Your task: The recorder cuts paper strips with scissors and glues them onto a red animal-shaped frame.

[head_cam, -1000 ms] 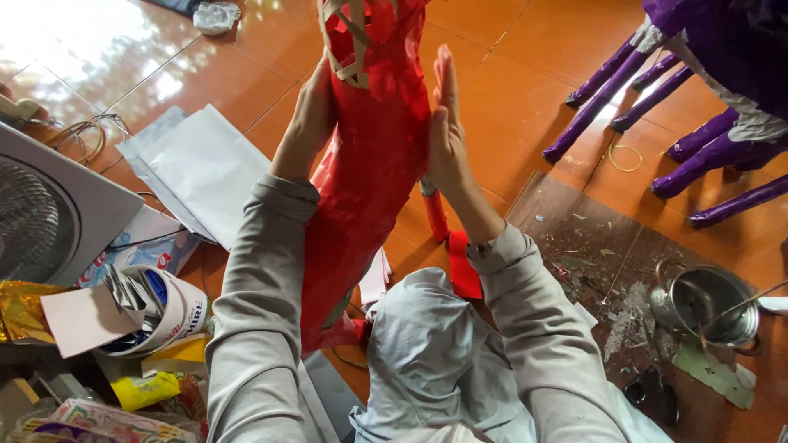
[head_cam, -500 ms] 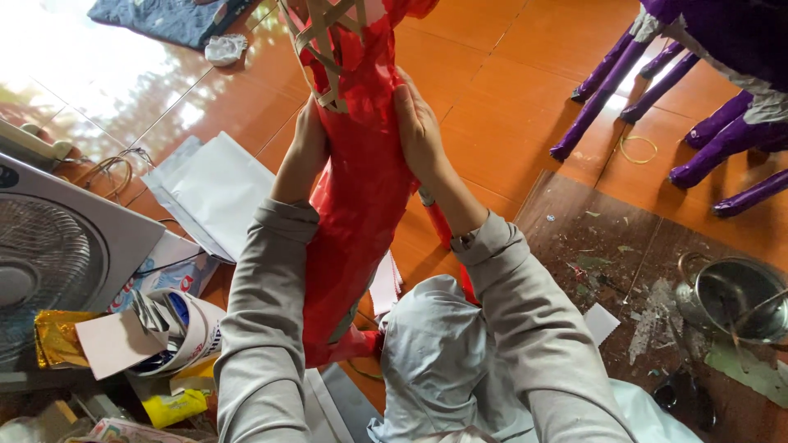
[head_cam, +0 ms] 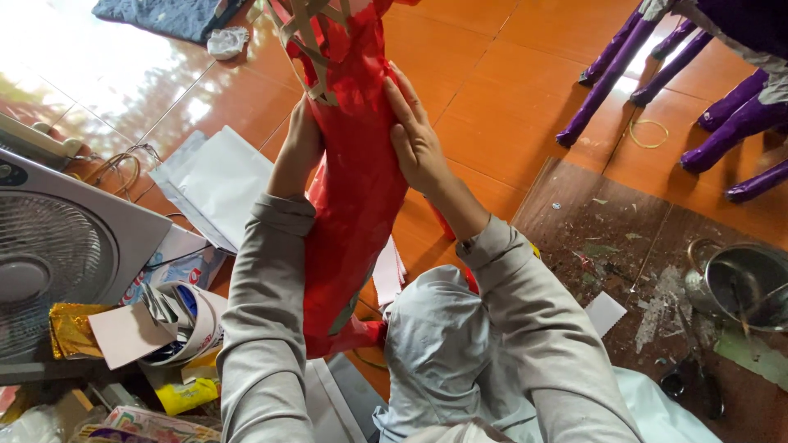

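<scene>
1. Red paper-covered frame (head_cam: 355, 189) stands in the centre of the head view, running from the top edge down to the person's lap, where its lower end rests beside a grey-clad knee.
2. Left hand (head_cam: 297, 152) lies flat against the frame's left side, fingers stretched and pressed on the red paper; it grips nothing, only smooths.
3. Right hand (head_cam: 414, 135) lies open on the right side in the same way, palm and fingers spread on the paper, closed round nothing.
4. Progress, judged from how things lie: most of the length is already wrapped in red, while at the top centre bare tan strips (head_cam: 308, 37) of the skeleton show uncovered, so the upper part seems left to do.
5. Edges and room: at the left edge a box fan (head_cam: 57, 246) sits close to the left elbow, with white paper sheets (head_cam: 217, 184) just above it and a roll of tape (head_cam: 185, 320) with clutter below.
6. Upper right holds purple-wrapped legs (head_cam: 607, 82) of another figure, well apart; a metal pot (head_cam: 743, 283) stands at the right edge on a stained board (head_cam: 591, 221).
7. Orange tiled floor (head_cam: 492, 74) in the upper middle gives the most open room.
</scene>
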